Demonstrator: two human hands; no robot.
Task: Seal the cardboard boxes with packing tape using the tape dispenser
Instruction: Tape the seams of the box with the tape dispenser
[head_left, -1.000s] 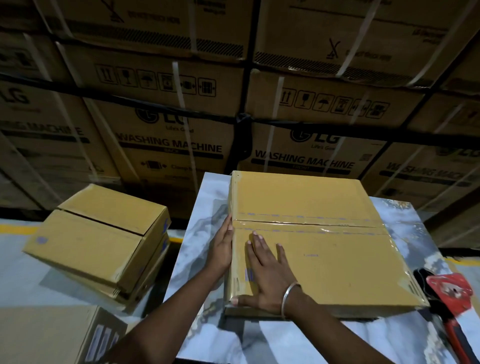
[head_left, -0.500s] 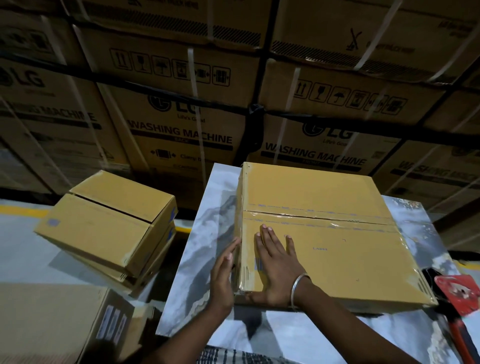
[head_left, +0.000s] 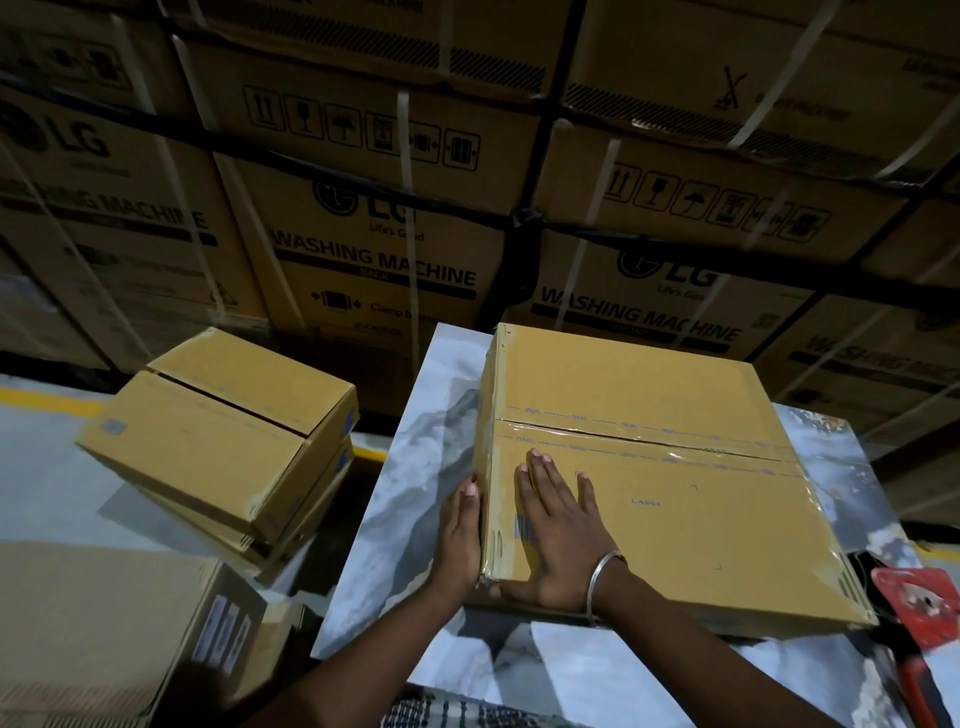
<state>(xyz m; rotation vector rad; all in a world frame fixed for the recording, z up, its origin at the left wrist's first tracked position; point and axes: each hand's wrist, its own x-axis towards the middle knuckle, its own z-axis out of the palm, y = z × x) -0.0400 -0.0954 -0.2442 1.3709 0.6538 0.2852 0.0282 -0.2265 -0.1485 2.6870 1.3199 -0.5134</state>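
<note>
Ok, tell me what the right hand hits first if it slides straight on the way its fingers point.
The right hand lies flat on the box, fingers pointing away; it would likely first meet the taped centre seam.

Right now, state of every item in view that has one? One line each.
Box on table: flaps closed, centre seam taped, lying flat.
Left hand: open, flat against the box's left side.
Right hand: open, palm pressing the box top.
Tape dispenser: idle on the table's right edge, untouched.
Stacked boxes on the left: top one closed, seam looks untaped.
</note>
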